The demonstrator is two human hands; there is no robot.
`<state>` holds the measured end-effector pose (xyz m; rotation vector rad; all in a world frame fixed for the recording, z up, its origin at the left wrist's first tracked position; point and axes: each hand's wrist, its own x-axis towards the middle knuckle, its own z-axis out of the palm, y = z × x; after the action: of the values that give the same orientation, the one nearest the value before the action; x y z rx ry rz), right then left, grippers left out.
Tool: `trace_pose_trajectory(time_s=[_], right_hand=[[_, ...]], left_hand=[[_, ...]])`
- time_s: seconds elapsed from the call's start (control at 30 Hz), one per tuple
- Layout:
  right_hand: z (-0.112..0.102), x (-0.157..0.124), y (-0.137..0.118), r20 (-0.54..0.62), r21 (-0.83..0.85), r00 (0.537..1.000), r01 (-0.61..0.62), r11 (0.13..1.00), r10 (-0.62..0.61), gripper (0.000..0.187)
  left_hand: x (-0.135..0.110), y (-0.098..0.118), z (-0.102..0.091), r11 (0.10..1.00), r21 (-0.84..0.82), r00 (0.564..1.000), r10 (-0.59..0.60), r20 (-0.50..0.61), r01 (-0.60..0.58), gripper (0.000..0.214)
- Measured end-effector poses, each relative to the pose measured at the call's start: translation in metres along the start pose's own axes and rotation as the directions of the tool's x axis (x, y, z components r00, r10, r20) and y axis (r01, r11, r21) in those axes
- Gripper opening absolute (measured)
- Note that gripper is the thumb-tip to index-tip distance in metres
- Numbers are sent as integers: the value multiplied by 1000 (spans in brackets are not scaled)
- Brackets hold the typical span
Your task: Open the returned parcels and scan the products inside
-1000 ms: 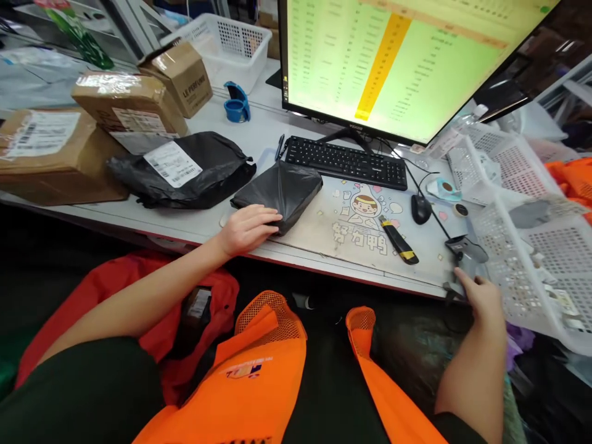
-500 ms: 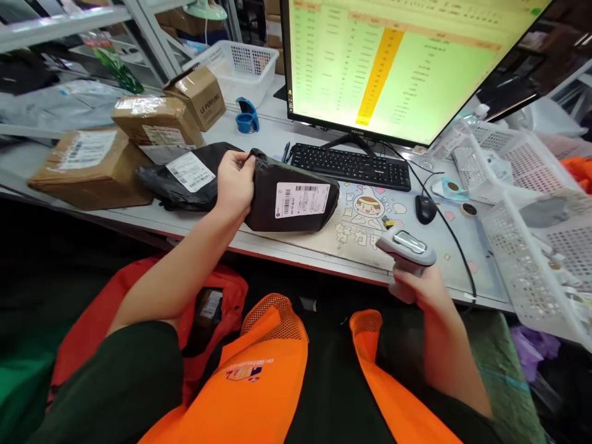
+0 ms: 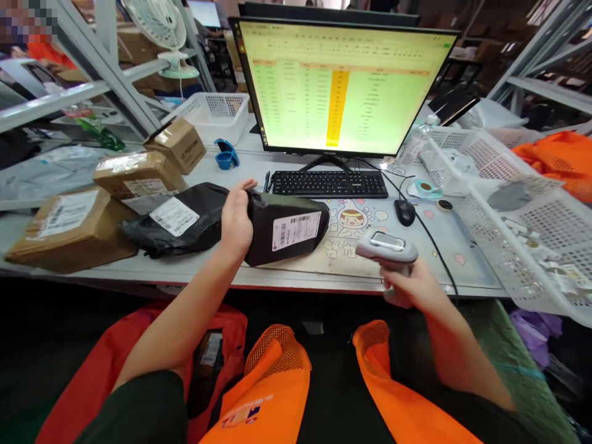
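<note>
My left hand [image 3: 235, 219] grips the left end of a small black plastic parcel [image 3: 284, 233] and holds it tilted up on the desk edge, its white barcode label [image 3: 296, 229] facing me. My right hand [image 3: 407, 285] is closed around the handle of a grey barcode scanner [image 3: 387, 248], which sits just right of the parcel with its head turned toward the label. A cable runs from the scanner across the desk.
A monitor [image 3: 340, 86] with a green and yellow spreadsheet stands behind a black keyboard [image 3: 329, 183] and mouse [image 3: 406, 211]. A larger black parcel [image 3: 178, 219] and three cardboard boxes [image 3: 69, 228] lie left. White baskets [image 3: 522, 234] crowd the right. Orange vest below.
My left hand lifted the black parcel off the desk and turned its label toward me. My right hand picked up the scanner from the desk's right edge and brought it toward the parcel.
</note>
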<state>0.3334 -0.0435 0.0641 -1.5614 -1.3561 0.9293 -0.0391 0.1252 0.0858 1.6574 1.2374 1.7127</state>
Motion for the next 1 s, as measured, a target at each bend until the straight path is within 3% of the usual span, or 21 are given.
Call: trace_pose_trajectory(time_s=[0.1, 0.17, 0.23, 0.3, 0.37, 0.4, 0.43, 0.5, 0.53, 0.57, 0.63, 0.77, 0.9, 1.0], right_hand=[[-55, 19, 41, -263, -58, 945, -215, 975, 192, 50], [-93, 31, 69, -370, -65, 880, -344, 937, 297, 40], [-124, 38, 89, -456, -132, 821, -446, 885, 345, 30], [-143, 39, 98, -559, -239, 769, -506, 829, 309, 24], [-145, 40, 95, -672, -374, 726, -505, 778, 149, 24], [-138, 44, 88, -703, -432, 709, -487, 759, 55, 25], [-127, 51, 80, -689, -505, 724, -447, 738, -33, 28], [-92, 81, 60, -559, -621, 819, -310, 720, -130, 34], [-71, 102, 50, -369, -689, 919, -170, 705, -139, 39], [-50, 127, 41, -253, -714, 955, -76, 696, -155, 38], [-10, 176, 28, -130, -737, 974, 29, 675, -184, 41], [36, 240, 23, -53, -774, 980, 82, 628, -193, 56], [50, 260, 30, -66, -797, 980, 63, 600, -190, 60], [52, 269, 24, -83, -810, 980, 38, 586, -178, 56]], left_hand=[[-19, -3, -19, 970, 161, 970, 151, 190, -182, 73], [-35, -13, -33, 949, 239, 954, 140, 265, -206, 79], [-52, -28, -45, 931, 303, 955, 123, 269, -205, 70], [-71, -41, -54, 910, 292, 940, 220, 263, -294, 57], [-89, -51, -58, 867, 197, 872, 396, 287, -458, 52], [-97, -53, -58, 833, 138, 822, 476, 312, -535, 51], [-105, -54, -57, 797, 84, 769, 541, 341, -598, 51], [-121, -53, -51, 737, 16, 680, 616, 398, -676, 52], [-128, -52, -46, 717, -1, 650, 633, 420, -697, 52], [-134, -50, -41, 705, -11, 631, 642, 437, -710, 53], [-146, -49, -34, 698, -11, 619, 641, 454, -716, 59], [-164, -57, -38, 727, 76, 675, 587, 448, -683, 78], [-175, -68, -58, 774, 289, 794, 412, 448, -564, 73], [-177, -69, -64, 831, 356, 863, 259, 433, -427, 62]])
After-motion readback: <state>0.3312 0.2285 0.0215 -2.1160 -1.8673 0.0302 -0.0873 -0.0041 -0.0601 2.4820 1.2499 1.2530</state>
